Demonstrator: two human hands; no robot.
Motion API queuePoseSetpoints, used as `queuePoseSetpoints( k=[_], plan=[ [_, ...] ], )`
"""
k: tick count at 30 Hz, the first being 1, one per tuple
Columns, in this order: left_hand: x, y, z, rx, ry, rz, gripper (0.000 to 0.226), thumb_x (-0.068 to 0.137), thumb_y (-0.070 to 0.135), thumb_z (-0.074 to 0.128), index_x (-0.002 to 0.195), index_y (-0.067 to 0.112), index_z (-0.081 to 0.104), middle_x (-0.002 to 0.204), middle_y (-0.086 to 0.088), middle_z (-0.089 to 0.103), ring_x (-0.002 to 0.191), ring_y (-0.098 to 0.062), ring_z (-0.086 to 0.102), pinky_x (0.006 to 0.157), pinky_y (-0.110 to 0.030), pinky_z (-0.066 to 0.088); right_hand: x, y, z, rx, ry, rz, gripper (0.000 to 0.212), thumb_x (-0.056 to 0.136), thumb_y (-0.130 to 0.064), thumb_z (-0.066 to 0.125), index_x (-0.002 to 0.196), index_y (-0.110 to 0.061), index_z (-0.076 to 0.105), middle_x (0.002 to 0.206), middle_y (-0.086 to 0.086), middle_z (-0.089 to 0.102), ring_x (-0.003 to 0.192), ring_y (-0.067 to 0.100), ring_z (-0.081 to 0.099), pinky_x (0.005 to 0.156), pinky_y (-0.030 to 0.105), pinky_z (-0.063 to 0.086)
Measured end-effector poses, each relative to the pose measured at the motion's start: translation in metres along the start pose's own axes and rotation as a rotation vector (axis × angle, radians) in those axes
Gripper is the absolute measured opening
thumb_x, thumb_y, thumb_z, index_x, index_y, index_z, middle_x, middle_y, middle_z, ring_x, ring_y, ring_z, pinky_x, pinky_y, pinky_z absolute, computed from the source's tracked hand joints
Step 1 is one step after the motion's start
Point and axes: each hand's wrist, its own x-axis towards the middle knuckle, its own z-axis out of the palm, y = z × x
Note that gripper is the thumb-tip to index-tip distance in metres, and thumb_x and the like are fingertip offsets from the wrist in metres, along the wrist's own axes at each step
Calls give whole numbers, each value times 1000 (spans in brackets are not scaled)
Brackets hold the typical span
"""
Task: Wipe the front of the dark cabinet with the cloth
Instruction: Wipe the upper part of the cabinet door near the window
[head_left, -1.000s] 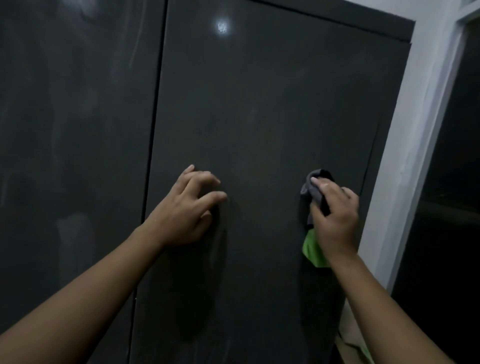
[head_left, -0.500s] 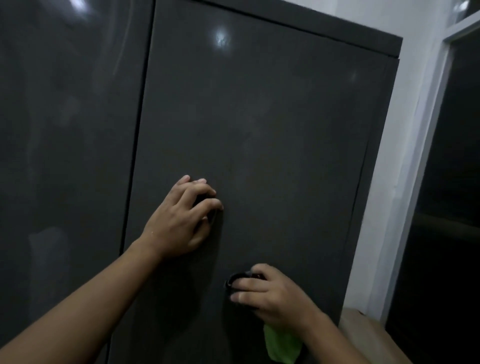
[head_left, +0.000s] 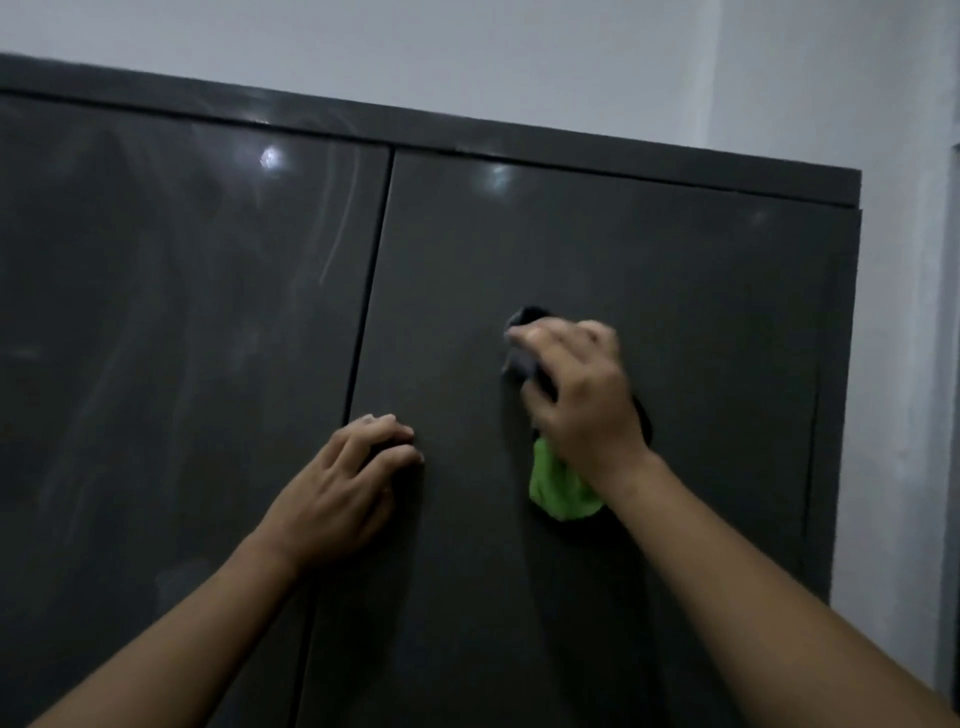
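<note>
Wiping was partway: the right hand (head_left: 576, 395) clutched the cloth (head_left: 558, 483) mid-panel on the right door (head_left: 717, 312) of the dark cabinet (head_left: 519, 132), the left hand (head_left: 343, 488) rested empty, fingers loosely bent, and the left door (head_left: 182, 322) seemed streaky

We see a glossy dark grey cabinet (head_left: 649, 291), a grey and bright green cloth (head_left: 558, 488), and a pale grey-white wall (head_left: 467, 52).

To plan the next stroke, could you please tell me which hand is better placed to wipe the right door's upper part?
Right: the right hand grips the cloth against the right door, just below that area; the left hand rests empty near the seam.
</note>
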Motion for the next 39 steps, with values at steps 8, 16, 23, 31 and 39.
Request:
queuePoseSetpoints(
  k=[8,16,23,31,39],
  plan=[
    [-3,-9,9,10,58,60,37,91,25,51,127,17,52,136,-9,49,127,-30,46,122,-32,22,-51,-9,7,80,-466,-651,34,90,-22,68,123,-27,71,129,-10,65,111,23,55,94,38,48],
    [-3,-7,8,13,70,56,38,88,26,53,125,17,56,134,-9,51,128,-27,46,124,-28,15,32,16,-1,-100,128,-87,40,92,-11,56,130,-12,68,129,6,66,108,36,59,102,40,43],
    [-4,-9,11,-9,93,72,31,96,29,49,121,16,60,135,-7,52,128,-25,47,124,-29,17,106,-23,30,-66,74,-182,41,87,-10,64,127,-13,69,128,2,68,110,34,58,96,46,49],
    [-5,-9,14,-34,114,79,29,94,28,51,122,21,55,134,-3,55,128,-22,49,123,-30,21,167,-7,16,-126,243,64,39,90,-19,53,124,-21,71,129,-7,68,105,32,56,90,48,52],
    [-5,-12,11,-45,106,81,33,90,30,54,122,21,56,134,-4,56,129,-21,48,122,-31,22,121,-25,23,-6,-97,-343,38,91,-25,48,117,-22,75,124,-6,71,107,30,60,93,47,49]
  ],
)
